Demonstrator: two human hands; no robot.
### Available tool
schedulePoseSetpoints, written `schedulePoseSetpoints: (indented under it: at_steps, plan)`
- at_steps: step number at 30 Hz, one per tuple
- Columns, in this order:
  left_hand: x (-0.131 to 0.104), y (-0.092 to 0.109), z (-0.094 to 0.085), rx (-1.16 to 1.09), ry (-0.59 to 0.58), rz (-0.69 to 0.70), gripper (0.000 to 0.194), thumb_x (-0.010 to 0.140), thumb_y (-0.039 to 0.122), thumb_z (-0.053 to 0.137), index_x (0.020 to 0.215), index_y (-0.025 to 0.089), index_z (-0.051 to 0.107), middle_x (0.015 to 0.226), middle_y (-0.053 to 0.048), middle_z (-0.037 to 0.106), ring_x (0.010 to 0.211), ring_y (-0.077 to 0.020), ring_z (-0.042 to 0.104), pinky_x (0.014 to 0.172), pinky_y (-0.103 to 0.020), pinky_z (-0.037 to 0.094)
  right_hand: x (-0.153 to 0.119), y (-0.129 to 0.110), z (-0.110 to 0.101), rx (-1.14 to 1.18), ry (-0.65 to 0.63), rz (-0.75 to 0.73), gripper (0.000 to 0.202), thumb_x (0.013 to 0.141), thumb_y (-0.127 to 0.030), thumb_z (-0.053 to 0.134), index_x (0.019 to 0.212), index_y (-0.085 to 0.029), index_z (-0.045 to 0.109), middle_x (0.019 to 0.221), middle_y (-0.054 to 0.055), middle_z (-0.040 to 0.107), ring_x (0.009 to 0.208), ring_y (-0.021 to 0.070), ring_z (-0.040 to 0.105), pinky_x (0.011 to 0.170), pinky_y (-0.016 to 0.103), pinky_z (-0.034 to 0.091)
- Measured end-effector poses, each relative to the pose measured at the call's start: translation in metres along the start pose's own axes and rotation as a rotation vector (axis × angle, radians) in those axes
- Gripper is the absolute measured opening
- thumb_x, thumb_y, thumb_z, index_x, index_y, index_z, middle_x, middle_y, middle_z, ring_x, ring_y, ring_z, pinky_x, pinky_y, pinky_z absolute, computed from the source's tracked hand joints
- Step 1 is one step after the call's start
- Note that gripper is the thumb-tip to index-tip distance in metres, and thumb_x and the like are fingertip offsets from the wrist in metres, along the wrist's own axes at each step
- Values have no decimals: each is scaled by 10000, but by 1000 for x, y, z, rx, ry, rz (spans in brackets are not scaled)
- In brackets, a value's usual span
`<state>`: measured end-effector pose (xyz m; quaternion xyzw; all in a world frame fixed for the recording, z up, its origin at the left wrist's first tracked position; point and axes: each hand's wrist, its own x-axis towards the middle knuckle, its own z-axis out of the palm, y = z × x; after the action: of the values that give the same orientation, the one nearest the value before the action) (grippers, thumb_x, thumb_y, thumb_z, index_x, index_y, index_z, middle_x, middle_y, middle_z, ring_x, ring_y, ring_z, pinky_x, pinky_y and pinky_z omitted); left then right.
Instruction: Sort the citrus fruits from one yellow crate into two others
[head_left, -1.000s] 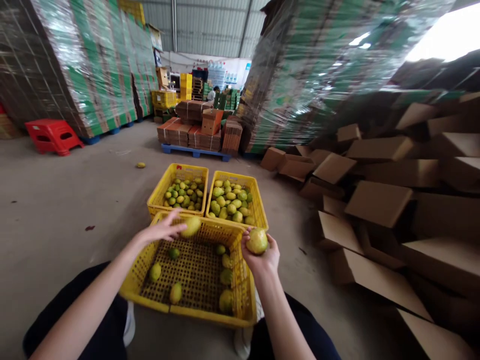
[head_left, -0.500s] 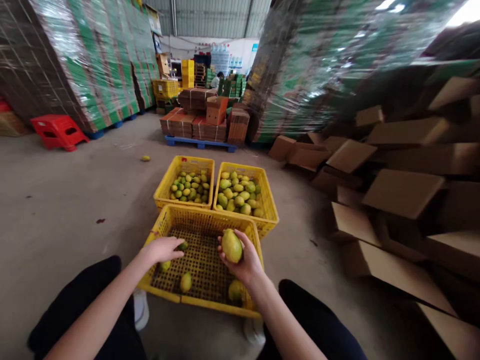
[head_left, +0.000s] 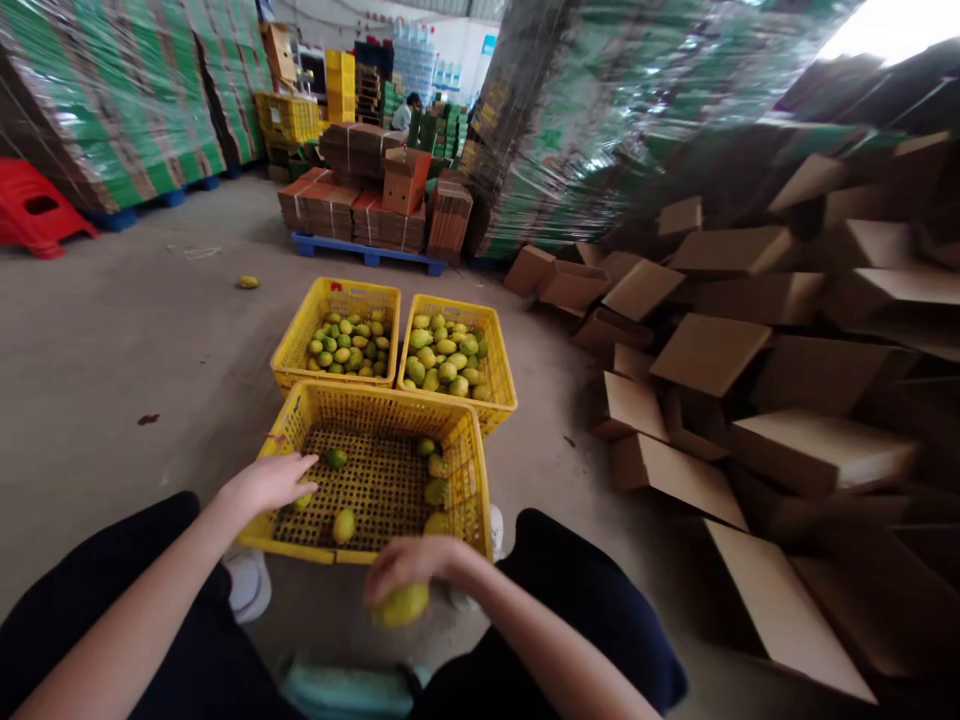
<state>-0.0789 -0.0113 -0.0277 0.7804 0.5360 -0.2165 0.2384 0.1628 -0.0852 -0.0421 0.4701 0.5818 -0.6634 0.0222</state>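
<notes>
My right hand [head_left: 411,562], blurred by motion, is closed over a large yellow-green oval fruit [head_left: 403,606]. It hangs between my knees, just outside the near edge of the front yellow crate [head_left: 300,550]. My left hand [head_left: 274,483] reaches over that crate's left side, fingers stretched out and holding nothing. Beside its fingertips lie a green fruit [head_left: 335,458] and a yellow-green one [head_left: 302,500], partly hidden. A yellow fruit [head_left: 344,526] rests nearer the front wall. Several more fruits [head_left: 436,490] line the crate's right side.
Behind stand a left crate [head_left: 281,362] of smaller fruits and a right crate [head_left: 504,380] of larger ones. Open cardboard boxes [head_left: 712,353] pile up at right. A turquoise object [head_left: 345,690] is below me. One fruit [head_left: 248,282] and a red stool [head_left: 41,215] are on the floor at left.
My right hand has brought the fruit from above the front crate back toward me, past its near edge, and turned over. My left hand stays at the crate's left side. The view has tilted down.
</notes>
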Motion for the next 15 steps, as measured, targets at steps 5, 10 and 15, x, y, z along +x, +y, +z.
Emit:
schedulePoseSetpoints:
  at_steps: [5, 10, 15]
  plan:
    - [0, -7, 3, 41, -14, -17, 640, 971, 379, 394, 1516, 44, 374, 1520, -209, 427, 1403, -319, 433, 1143, -417, 359, -32, -3, -114, 687, 649, -215, 346, 994, -431, 254, 935, -216, 519, 727, -12, 615, 636, 116, 657, 592, 229, 555]
    - [4, -6, 6, 57, -71, -35, 639, 958, 356, 393, 1513, 39, 378, 1523, -199, 429, 1410, -295, 428, 1150, -386, 346, -52, 12, -131, 1275, 1028, -247, 30, 903, -246, 436, 891, -233, 459, 757, 8, 643, 682, 176, 706, 679, 350, 603]
    - [19, -14, 25, 33, -10, -3, 611, 907, 359, 445, 1454, 91, 499, 1420, -195, 559, 1282, -316, 573, 1051, -394, 454, -45, 14, -83, 909, 621, -297, 198, 806, -325, 621, 937, -181, 591, 866, 39, 704, 719, 154, 697, 698, 294, 551]
